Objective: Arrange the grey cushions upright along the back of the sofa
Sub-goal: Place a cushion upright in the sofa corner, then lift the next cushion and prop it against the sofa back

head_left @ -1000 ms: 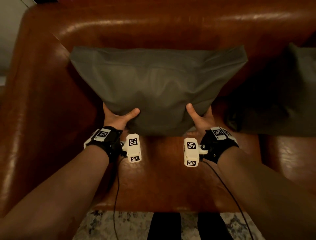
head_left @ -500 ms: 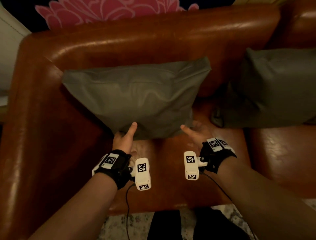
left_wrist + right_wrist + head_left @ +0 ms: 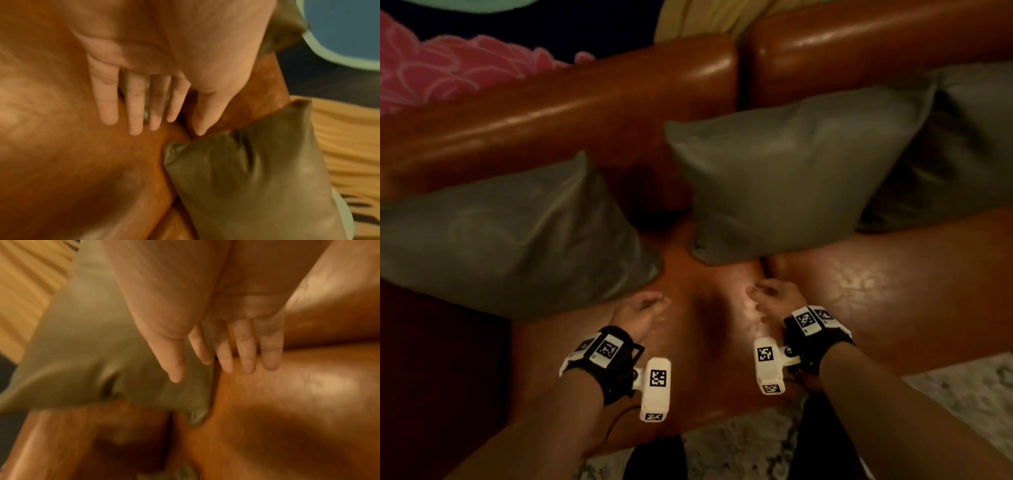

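Three grey cushions lean upright against the back of the brown leather sofa (image 3: 585, 113): a left cushion (image 3: 510, 240), a middle cushion (image 3: 784, 178) and a right cushion (image 3: 955, 144). My left hand (image 3: 643, 308) hovers over the seat just off the left cushion's lower right corner, fingers loose and empty. My right hand (image 3: 774, 294) hangs below the middle cushion's bottom corner, also empty. In the left wrist view my left hand (image 3: 164, 128) shows straight fingers over the seat beside a cushion (image 3: 257, 186). In the right wrist view my right hand (image 3: 209, 373) is empty beside a cushion (image 3: 92, 361).
The bare seat (image 3: 893, 291) stretches in front of the cushions. A patterned rug (image 3: 962, 394) lies before the sofa. Behind the backrest are a pink flowered fabric (image 3: 431, 78) and a yellow fabric (image 3: 705, 17). My legs stand at the sofa's front edge.
Both hands have let go of the left cushion's bottom edge and drawn back over the seat. The view has swung right, bringing the middle and right cushions into sight.
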Demonstrator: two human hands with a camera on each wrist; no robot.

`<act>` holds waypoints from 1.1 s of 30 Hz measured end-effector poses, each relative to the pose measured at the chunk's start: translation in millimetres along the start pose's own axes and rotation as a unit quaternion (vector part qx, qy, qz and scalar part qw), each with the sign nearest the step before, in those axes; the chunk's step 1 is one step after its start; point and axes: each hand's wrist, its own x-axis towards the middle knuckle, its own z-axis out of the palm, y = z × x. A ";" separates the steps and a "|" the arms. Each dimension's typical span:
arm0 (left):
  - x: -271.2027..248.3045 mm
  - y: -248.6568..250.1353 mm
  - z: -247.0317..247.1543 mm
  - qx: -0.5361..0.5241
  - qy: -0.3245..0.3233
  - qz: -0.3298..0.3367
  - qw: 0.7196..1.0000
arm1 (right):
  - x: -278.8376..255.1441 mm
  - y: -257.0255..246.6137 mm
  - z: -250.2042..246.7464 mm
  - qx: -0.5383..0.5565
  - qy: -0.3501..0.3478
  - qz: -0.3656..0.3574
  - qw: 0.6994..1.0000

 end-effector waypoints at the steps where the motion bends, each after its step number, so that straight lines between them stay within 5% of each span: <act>1: -0.5 9.2 24.4 0.009 0.002 0.007 1.000 | 8.4 7.5 -31.4 -0.001 0.005 -0.001 1.000; 7: -5.8 78.5 141.0 0.017 0.084 0.043 0.995 | 48.4 1.4 -198.0 -0.021 0.061 -0.051 0.997; 11: -13.9 117.6 174.0 0.020 0.149 0.094 0.984 | 61.7 -38.6 -246.6 -0.015 0.052 -0.081 0.995; 18: 4.7 152.9 171.2 -0.024 0.171 0.113 0.979 | 82.7 -92.2 -259.1 -0.037 0.017 -0.161 0.986; 33: 48.9 126.5 158.0 -0.058 0.131 0.185 0.972 | 103.3 -89.4 -230.4 0.048 -0.005 -0.221 0.974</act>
